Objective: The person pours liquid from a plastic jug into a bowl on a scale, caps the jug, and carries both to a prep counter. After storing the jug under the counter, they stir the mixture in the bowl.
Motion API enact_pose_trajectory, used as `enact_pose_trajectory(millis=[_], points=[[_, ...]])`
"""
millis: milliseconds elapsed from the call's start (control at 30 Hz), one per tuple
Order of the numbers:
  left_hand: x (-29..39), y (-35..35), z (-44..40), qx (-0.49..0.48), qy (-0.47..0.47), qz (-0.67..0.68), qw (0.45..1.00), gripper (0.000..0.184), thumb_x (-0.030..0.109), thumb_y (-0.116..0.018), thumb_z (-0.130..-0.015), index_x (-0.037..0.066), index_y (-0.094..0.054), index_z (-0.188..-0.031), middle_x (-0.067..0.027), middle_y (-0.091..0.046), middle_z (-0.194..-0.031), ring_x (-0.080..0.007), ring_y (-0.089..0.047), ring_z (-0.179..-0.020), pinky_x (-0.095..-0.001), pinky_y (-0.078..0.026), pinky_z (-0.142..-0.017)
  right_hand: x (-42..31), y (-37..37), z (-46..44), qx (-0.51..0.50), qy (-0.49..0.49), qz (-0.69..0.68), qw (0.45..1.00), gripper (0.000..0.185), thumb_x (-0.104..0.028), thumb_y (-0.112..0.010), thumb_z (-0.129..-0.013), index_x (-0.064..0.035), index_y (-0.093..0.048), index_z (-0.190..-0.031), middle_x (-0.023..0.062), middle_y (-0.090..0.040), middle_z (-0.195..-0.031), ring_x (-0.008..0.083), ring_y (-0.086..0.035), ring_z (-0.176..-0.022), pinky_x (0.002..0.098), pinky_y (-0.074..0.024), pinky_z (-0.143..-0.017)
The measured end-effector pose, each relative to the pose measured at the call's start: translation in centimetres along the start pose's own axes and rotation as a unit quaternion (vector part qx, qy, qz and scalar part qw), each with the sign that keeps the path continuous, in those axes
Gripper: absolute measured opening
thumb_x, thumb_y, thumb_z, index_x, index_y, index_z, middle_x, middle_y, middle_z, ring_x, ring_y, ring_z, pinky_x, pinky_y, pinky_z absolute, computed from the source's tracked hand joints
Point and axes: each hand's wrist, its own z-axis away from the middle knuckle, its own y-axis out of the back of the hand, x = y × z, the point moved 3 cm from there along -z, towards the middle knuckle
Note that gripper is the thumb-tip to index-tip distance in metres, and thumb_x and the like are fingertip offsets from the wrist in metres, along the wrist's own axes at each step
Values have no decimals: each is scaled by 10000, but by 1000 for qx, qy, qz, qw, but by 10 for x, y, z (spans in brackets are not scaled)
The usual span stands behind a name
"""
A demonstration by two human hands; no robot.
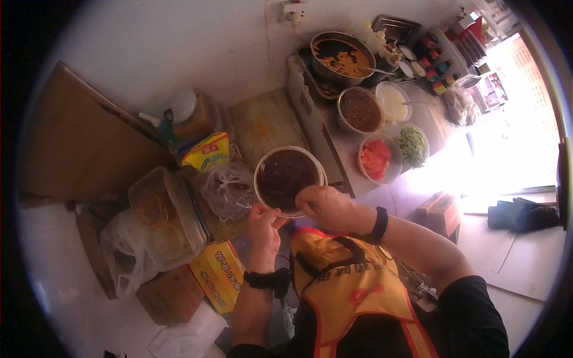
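Note:
A round, pale-rimmed container (pixel 287 173) filled with something dark is held up in front of the yellow apron (pixel 352 268). My left hand (pixel 264 227) grips its near rim from the lower left, thumb and fingers pressed on the edge. On the lower right of the rim, my right hand (pixel 325 206) is closed, its fingers curled at the edge; what its fingertips pinch, apart from the rim, is hidden. Just left of the container lies a clear plastic bag (pixel 228 190).
A large pot (pixel 342 58), a bowl of dark red sauce (pixel 360 110), a white bowl (pixel 393 101), red pieces (pixel 376 159) and chopped greens (pixel 413 145) stand right. Left are a yellow packet (pixel 207 151), green-handled scissors (pixel 167 128), a plastic tub (pixel 197 209) and a yellow box (pixel 218 277).

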Motion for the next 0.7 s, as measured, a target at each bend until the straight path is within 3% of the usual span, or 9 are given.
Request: enact_pose_trajectory(millis=[67, 133, 333, 433, 467, 533, 667, 700], points=[[2, -2, 2, 1, 2, 4, 1000, 218, -52, -620, -814, 98, -468, -861, -63, -579, -855, -205, -642, -757, -378, -593, -725, -4, 7, 2, -24, -12, -23, 999, 93, -110, -578, -868, -43, -641, -885, 168, -631, -782, 383, -639, -799, 442, -516, -717], [3, -3, 3, 3, 5, 8, 1000, 217, -58, -614, -814, 95, -467, -859, -66, -578, -856, -209, -645, -762, -384, -595, -729, -1, 18, 4, -71, -124, -16, 990, 101, -110, -575, -868, -43, -644, -898, 170, -632, -783, 386, -635, -792, 440, -516, -718], [4, -4, 6, -9, 2, -4, 1000, 201, -62, -606, -818, 75, -466, -864, -75, -573, -860, -218, -650, -773, -391, -599, -757, 1, 11, 1, 32, -2, 73, 997, 106, -120, -574, -872, -45, -649, -872, 168, -627, -762, 393, -632, -781, 447, -515, -709], [0, 0, 3, -21, 0, -26, 999, 168, -21, -584, -856, 74, -544, -988, -55, -631, -934, -183, -658, -860, -391, -583, -848, -1, 4, 2, 9, 18, 16, 1000, 106, -113, -571, -870, -43, -651, -878, 169, -641, -806, 392, -635, -802, 446, -517, -716], [0, 0, 3, -23, -1, -18, 1000, 169, -19, -590, -855, 76, -544, -987, -53, -629, -929, -181, -658, -859, -388, -580, -844, -2, 8, 3, 9, 18, 17, 1000, 106, -113, -571, -870, -43, -651, -878, 169, -641, -806, 392, -635, -802, 446, -517, -716], [1, -1, 4, -24, -3, -10, 1000, 170, -16, -596, -853, 77, -544, -985, -52, -628, -924, -178, -657, -857, -386, -577, -841, -3, 20, 5, -87, -72, 12, 993, 111, -97, -571, -864, -41, -650, -919, 169, -655, -882, 384, -637, -845, 447, -517, -741], [5, -5, 9, -27, -5, -18, 999, 164, -15, -605, -845, 94, -536, -947, -39, -615, -900, -172, -650, -847, -390, -571, -833, -1, 30, 2, -91, -91, 69, 989, 124, -94, -568, -863, -36, -655, -930, 174, -659, -904, 381, -640, -857, 448, -518, -757], [5, -5, 9, -26, -6, -24, 999, 161, -15, -605, -844, 96, -532, -935, -37, -610, -890, -168, -647, -839, -390, -571, -831, -1, 25, 0, -53, -49, 77, 994, 121, -96, -570, -864, -32, -659, -914, 178, -660, -876, 383, -642, -843, 448, -520, -754]])
